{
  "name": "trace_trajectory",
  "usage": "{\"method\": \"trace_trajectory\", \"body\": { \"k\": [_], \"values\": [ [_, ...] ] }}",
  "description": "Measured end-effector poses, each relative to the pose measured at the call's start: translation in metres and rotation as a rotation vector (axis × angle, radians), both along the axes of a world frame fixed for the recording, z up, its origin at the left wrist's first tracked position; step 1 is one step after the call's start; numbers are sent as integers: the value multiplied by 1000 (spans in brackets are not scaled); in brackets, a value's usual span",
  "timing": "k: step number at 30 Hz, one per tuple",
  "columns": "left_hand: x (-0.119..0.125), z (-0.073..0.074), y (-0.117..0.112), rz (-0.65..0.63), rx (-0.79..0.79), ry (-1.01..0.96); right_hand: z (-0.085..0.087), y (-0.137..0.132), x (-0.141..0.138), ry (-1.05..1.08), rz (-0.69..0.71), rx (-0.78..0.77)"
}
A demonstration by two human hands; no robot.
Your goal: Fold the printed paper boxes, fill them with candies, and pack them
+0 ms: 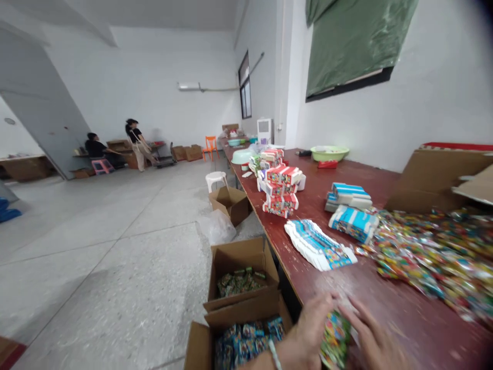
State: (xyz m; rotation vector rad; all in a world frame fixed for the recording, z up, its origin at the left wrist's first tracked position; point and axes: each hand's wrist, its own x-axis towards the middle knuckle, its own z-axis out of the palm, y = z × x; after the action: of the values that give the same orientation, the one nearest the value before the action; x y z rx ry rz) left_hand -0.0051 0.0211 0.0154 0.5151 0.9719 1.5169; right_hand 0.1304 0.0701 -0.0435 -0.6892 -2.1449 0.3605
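At the table's near edge, my left hand (311, 329) and my right hand (372, 334) close from either side on a small green, multicoloured packet (334, 341). Both hands are smeared by motion, and the packet's lower part runs to the bottom of the view. A pale band circles my left wrist. Just beyond my hands lies a fanned stack of flat blue-and-white cartons (318, 244). A large heap of shiny wrapped candies (435, 257) spreads to the right of them.
Bundled blue cartons (353, 223) and stacked red-and-white cartons (283, 187) stand farther along the red table (385, 308). Below its left edge, open cardboard boxes hold green packs (241, 282) and blue packs (246, 341). A white stool (215, 177) and two people are farther off.
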Motion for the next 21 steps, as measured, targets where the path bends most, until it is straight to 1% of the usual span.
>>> {"method": "trace_trajectory", "body": {
  "k": [1,2,3,4,6,8,11,13,17,19,21],
  "values": [
    [2,5,-3,38,-6,-50,11,-4,-1,-108,29,85],
    [3,9,-6,73,-15,-44,22,-10,-4,-178,1,124],
    [4,11,-8,144,-22,-10,32,-15,-7,-241,-27,151],
    [4,11,-10,191,-42,9,39,-20,-10,-286,-31,165],
    [4,6,-12,232,-85,-9,47,-26,-15,-324,14,146],
    [2,-1,-16,197,-105,-61,49,-28,-16,-317,76,96],
    [-7,-6,-24,91,-64,-80,50,-26,-20,-268,145,41],
    [-18,-4,-29,59,-31,-48,53,-23,-30,-247,184,34],
    [-51,2,-31,117,-25,58,60,-17,-73,-201,256,37],
    [-71,1,-25,167,-17,139,63,-10,-99,-199,289,29],
    [-95,-4,-13,200,-29,199,65,2,-121,-252,295,25]
  ]
}}
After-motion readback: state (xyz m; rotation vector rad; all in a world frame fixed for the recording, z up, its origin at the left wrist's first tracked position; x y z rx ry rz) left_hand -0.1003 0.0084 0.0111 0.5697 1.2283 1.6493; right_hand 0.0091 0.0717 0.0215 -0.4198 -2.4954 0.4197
